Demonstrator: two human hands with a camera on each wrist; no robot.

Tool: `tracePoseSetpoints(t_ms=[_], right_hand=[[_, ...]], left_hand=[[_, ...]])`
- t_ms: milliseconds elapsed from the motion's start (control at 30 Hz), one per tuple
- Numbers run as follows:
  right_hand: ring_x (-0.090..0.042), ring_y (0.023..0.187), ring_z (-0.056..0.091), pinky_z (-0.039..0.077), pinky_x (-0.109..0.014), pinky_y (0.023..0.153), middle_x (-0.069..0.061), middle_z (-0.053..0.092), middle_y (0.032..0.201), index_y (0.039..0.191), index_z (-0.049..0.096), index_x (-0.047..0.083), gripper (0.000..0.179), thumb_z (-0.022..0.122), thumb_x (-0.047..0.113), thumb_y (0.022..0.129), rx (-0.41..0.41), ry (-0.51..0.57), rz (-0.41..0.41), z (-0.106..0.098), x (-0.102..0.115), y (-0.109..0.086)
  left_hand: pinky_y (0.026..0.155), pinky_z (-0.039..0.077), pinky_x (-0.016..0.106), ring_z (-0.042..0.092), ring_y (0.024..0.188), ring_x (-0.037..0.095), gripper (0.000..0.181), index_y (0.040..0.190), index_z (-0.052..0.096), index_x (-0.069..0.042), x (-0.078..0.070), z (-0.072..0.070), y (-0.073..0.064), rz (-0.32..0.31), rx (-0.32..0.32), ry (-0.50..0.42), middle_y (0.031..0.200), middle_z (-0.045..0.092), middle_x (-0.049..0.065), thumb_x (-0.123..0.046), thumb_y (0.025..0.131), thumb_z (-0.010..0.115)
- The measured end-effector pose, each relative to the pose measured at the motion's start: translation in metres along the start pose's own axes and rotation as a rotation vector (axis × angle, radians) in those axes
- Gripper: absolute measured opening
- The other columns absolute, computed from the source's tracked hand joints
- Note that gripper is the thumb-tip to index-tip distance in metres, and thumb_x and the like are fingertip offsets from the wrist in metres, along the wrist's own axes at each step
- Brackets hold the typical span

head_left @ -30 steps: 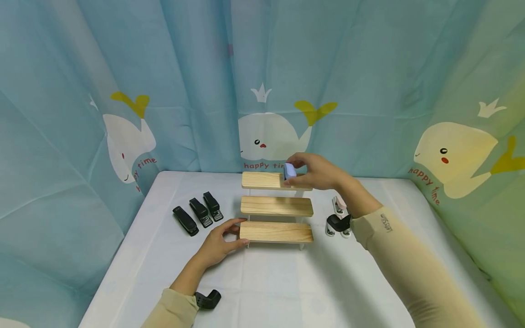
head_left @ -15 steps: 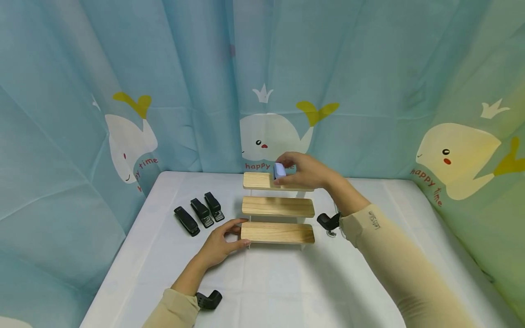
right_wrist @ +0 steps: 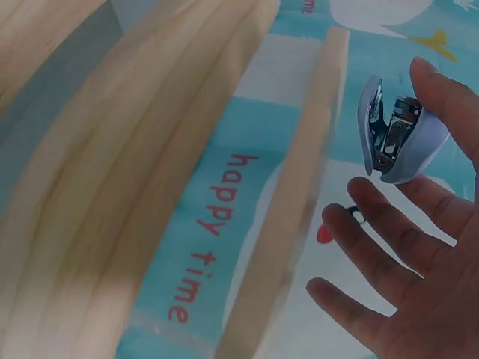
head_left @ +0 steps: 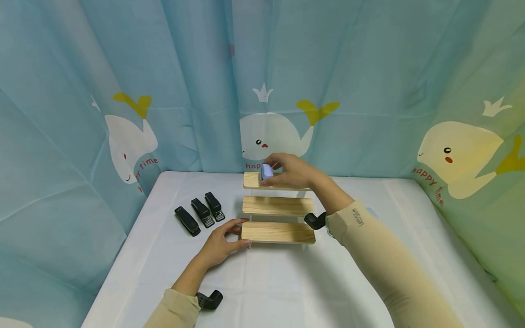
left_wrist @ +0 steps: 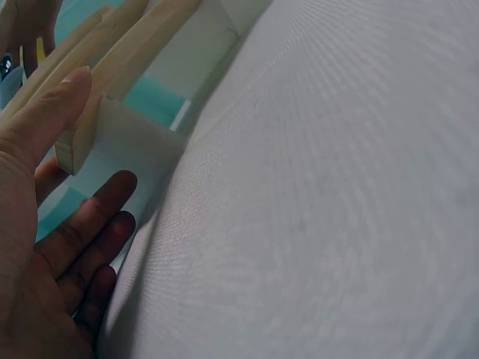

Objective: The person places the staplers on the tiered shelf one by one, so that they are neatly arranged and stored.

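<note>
My right hand pinches a small light-blue stapler between thumb and forefinger, close over the left part of the top board. In the right wrist view the stapler shows silver metal between its two blue halves, and the other fingers are spread. The three-step wooden display rack has pale boards on whitish supports. At its lowest board's left end, my left hand grips with thumb and forefinger. The left wrist view shows that thumb against the board, the lower fingers extended beside the whitish support.
Three black staplers lie left of the rack on the white tablecloth. A light-blue thing peeks out behind my right sleeve. Blue curtains with whale prints hang around the table's back and sides.
My right hand has carried the light-blue stapler leftward along the top board. The left hand keeps its grip on the lowest board. My right forearm now covers most of the items at right.
</note>
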State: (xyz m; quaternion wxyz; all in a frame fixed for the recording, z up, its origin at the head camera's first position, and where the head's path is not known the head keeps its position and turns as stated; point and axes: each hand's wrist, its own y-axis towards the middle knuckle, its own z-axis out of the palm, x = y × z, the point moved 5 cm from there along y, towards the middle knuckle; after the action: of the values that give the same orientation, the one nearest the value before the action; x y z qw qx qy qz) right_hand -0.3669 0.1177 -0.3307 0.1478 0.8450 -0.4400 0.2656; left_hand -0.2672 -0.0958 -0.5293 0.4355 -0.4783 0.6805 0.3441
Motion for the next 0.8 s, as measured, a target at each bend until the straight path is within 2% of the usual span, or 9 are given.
tracePoseSetpoints(t_ms=[333, 633, 800], right_hand=[[-0.027, 0.124, 0.063, 0.052, -0.045, 0.104, -0.006, 0.064, 0.132, 0.133, 0.061, 0.015, 0.058, 0.084, 0.042, 0.087, 0.007, 0.026, 0.017, 0.010, 0.003, 0.006], [-0.033, 0.130, 0.061, 0.050, -0.047, 0.108, -0.008, 0.061, 0.139, 0.138, 0.058, 0.011, 0.063, 0.083, 0.041, 0.088, 0.015, 0.050, 0.026, 0.016, 0.005, 0.012], [-0.028, 0.125, 0.063, 0.051, -0.045, 0.105, -0.005, 0.063, 0.135, 0.136, 0.060, 0.012, 0.060, 0.083, 0.041, 0.088, 0.015, 0.056, 0.025, 0.018, 0.008, 0.016]], left_hand=[[0.110, 0.042, 0.052, 0.063, 0.120, 0.017, 0.059, 0.142, 0.060, -0.037, -0.001, 0.000, 0.000, -0.003, -0.002, 0.010, 0.114, 0.072, -0.007, -0.039, 0.087, 0.084], [0.109, 0.043, 0.048, 0.064, 0.119, 0.015, 0.061, 0.141, 0.059, -0.040, 0.000, 0.001, -0.001, -0.003, 0.004, 0.020, 0.114, 0.073, -0.009, -0.042, 0.086, 0.084], [0.109, 0.043, 0.050, 0.064, 0.119, 0.016, 0.061, 0.142, 0.059, -0.039, -0.001, 0.001, -0.001, -0.001, 0.004, 0.006, 0.114, 0.073, -0.008, -0.041, 0.087, 0.084]])
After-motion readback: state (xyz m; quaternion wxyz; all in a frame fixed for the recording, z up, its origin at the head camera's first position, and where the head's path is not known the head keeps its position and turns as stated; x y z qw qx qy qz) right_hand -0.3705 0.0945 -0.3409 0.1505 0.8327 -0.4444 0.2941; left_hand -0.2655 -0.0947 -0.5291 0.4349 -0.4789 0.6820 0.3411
